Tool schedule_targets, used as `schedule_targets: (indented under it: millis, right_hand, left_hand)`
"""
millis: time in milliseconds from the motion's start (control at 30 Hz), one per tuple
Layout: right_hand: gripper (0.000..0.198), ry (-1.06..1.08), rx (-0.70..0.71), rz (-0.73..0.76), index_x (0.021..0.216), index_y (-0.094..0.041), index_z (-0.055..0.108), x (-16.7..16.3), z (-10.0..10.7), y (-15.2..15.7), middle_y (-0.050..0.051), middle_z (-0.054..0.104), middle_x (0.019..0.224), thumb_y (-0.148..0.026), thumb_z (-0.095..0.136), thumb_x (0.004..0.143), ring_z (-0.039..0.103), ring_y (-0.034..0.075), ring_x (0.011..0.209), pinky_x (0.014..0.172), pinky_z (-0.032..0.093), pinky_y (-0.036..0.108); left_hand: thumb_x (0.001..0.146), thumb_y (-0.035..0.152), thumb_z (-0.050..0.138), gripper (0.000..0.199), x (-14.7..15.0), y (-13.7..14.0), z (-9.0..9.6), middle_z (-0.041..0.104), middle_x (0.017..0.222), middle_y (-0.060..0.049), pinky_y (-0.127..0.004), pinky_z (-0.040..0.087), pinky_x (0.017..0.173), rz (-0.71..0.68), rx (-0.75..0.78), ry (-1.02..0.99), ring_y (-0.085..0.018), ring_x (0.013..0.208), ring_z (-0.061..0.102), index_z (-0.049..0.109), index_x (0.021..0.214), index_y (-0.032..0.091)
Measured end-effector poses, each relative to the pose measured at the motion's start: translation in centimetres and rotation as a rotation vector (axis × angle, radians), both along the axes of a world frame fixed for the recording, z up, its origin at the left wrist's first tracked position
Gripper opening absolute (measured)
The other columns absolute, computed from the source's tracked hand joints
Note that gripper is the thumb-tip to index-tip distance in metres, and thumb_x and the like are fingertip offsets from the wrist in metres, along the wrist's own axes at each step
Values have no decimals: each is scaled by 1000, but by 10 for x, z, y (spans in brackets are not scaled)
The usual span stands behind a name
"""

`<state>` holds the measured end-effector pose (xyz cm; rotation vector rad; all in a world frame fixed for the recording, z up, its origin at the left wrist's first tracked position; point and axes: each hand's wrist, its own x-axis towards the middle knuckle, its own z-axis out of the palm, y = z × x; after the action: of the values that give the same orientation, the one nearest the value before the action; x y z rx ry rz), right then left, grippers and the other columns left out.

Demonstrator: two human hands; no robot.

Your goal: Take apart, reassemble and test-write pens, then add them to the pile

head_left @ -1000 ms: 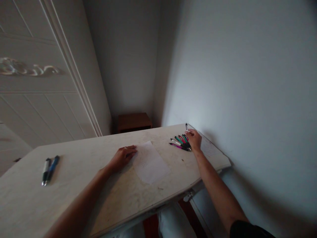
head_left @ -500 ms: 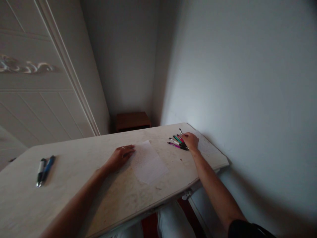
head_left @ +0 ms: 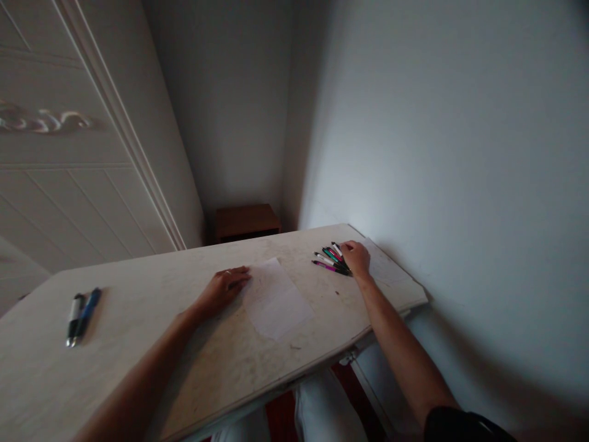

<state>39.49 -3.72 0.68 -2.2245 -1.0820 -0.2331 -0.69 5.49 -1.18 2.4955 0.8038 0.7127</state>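
My left hand (head_left: 221, 290) lies flat on the table with its fingers stretched out, the tips at the left edge of a white sheet of paper (head_left: 278, 301). At the right, my right hand (head_left: 357, 258) is closed in a pinch on a white pen (head_left: 336, 248), which lies low over a fanned group of pens. In that group are a purple pen (head_left: 323, 265), another white pen (head_left: 324, 258) and some with green and pink barrels. Their near ends are partly hidden by my right hand.
Two thick pens, one white (head_left: 74, 319) and one blue (head_left: 87, 314), lie at the table's left. A second paper (head_left: 384, 264) is beyond my right hand, by the wall. A brown wooden cabinet (head_left: 246, 220) stands behind the worn white table (head_left: 151, 294).
The white pen in my right hand has gone from a steeper tilt to lying down alongside the other pens. My right hand has shifted slightly; my left hand stays in place.
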Motion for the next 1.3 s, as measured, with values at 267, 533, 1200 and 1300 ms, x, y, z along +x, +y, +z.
schedule_targets:
  millis: [267, 533, 1200, 1300]
  right_hand:
    - [40, -86, -52, 47, 85, -18, 75, -7, 3, 0, 12, 69, 105, -43, 44, 92, 58, 25, 100, 84, 39, 34]
    - [51, -91, -45, 28, 83, -16, 74, -9, 4, -2, 14, 71, 99, -45, 34, 97, 57, 26, 100, 85, 37, 37]
    - [47, -93, -73, 38, 88, -17, 73, -6, 1, -1, 11, 72, 99, -46, 37, 94, 58, 23, 98, 82, 36, 32]
    - [49, -94, -95, 15, 86, -16, 74, -5, 1, -2, 12, 72, 92, -46, 36, 95, 60, 22, 94, 80, 37, 31]
  left_hand:
    - [89, 44, 48, 38, 1, 0, 3, 65, 124, -8, -44, 47, 102, -8, -15, -24, -25, 115, 61, 73, 107, 22]
    - [89, 42, 47, 38, 0, 1, 0, 65, 124, -8, -44, 47, 102, -12, 3, -17, -24, 114, 62, 73, 107, 22]
    - [90, 43, 47, 38, 0, 4, -2, 64, 126, -8, -42, 46, 104, -18, 10, -2, -24, 116, 60, 72, 109, 22]
    - [90, 43, 47, 39, 0, 4, -3, 64, 126, -8, -43, 45, 104, -20, 6, -8, -25, 116, 60, 72, 109, 21]
